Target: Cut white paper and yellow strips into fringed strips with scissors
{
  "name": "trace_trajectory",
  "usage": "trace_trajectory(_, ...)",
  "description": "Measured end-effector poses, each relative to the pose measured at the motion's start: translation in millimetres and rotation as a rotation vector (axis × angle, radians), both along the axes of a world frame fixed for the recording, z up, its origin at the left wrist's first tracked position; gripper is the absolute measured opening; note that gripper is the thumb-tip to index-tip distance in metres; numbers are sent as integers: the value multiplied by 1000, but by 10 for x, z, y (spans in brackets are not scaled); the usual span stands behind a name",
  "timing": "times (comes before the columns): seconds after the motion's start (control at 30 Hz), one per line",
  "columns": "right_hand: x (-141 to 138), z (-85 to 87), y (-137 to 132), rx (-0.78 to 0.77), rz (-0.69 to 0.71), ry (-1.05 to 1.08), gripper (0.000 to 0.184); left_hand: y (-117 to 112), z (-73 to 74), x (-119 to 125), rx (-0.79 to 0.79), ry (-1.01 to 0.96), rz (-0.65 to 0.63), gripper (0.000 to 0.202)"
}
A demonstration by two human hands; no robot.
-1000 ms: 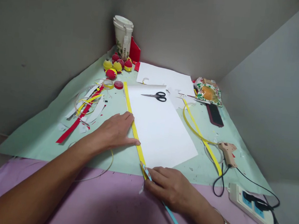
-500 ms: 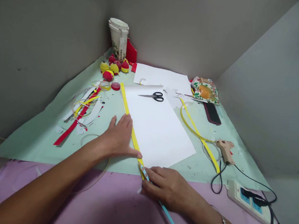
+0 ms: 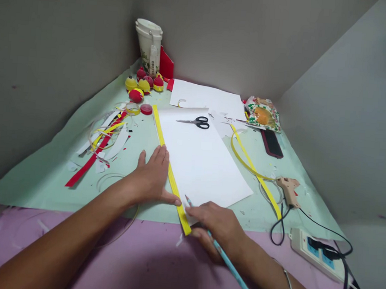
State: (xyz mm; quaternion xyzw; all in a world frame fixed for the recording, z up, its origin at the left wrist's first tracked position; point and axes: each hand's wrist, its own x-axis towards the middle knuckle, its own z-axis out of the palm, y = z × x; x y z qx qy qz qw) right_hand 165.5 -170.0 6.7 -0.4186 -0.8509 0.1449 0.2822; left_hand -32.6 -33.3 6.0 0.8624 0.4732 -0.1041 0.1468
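A long yellow strip (image 3: 182, 219) lies along the left edge of a white sheet of paper (image 3: 208, 163). My left hand (image 3: 152, 177) is spread flat, its fingertips and thumb pressing the strip against the sheet. In my right hand (image 3: 221, 229) is a light blue pencil (image 3: 232, 268), its tip resting close to the strip over the paper's lower left part. The right hand's lower fingers sit by the strip's near end. Black-handled scissors (image 3: 198, 122) lie on the upper part of the sheet.
On the left are paper scraps (image 3: 95, 154) and red-yellow balls (image 3: 136, 95) near a white cup (image 3: 149, 45). To the right lie a yellow band (image 3: 242, 150), a glue gun (image 3: 288, 190), a phone (image 3: 272, 144), a snack packet (image 3: 264, 114) and a power strip (image 3: 316, 256).
The pencil tip has moved up off the yellow strip's lower end onto the white paper beside it, and the right hand has turned slightly. My left hand stays pressed on the strip.
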Motion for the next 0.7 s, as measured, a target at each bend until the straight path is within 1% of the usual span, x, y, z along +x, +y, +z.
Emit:
trace_trajectory(0.07, -7, 53, 27, -67, -110, 98, 32, 3, -26, -10, 12, -9, -8, 146)
trace_trajectory(0.1, -17, 77, 48, -111, -162, 136, 32, 5, -38, -14, 18, -10, -10, 146)
trace_trajectory(0.2, -71, 134, 133, -262, -278, 216, 22, 5, -49, -16, 25, -8, -10, 146)
trace_trajectory(0.27, -114, 156, 193, -346, -325, 237, 18, 3, -41, -11, 19, -1, -4, 146)
trace_trajectory(0.33, -147, 164, 240, -377, -343, 249, 18, 0, -31, -6, 17, 0, 4, 146)
trace_trajectory(0.4, -168, 159, 268, -376, -359, 255, 20, -3, -24, -1, 19, -1, 13, 145)
trace_trajectory(0.53, -186, 127, 279, -399, -385, 277, 22, -9, -18, 2, 13, -6, 19, 146)
trace_trajectory(0.7, -205, 77, 276, -413, -376, 299, 21, -9, -2, 1, 6, -18, 18, 145)
